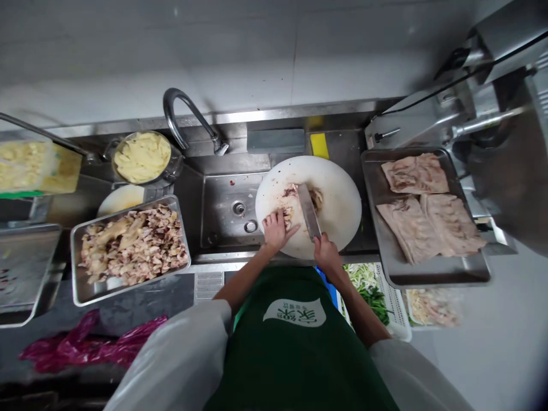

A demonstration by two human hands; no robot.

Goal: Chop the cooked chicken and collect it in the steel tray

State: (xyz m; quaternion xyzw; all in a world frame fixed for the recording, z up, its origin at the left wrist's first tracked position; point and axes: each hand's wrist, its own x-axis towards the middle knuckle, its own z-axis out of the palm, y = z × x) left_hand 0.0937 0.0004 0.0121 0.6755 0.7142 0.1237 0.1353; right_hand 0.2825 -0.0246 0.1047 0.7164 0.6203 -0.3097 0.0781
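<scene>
white board (341,200) bears pale, dark-flecked meat (289,216), left grip (276,230) spread against it, right grip (327,254) clamping a cleaver (308,211).

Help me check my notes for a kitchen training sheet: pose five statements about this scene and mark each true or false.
1. The right hand holds a cleaver. True.
2. A gooseneck faucet stands at the far side of the sink. True.
3. The left hand grips that faucet. False: it is on the round white cutting board.
4. The right metal tray holds slabs of meat. True.
5. The heap of chopped meat lies in the sink. False: it is in the left metal tray.
</scene>
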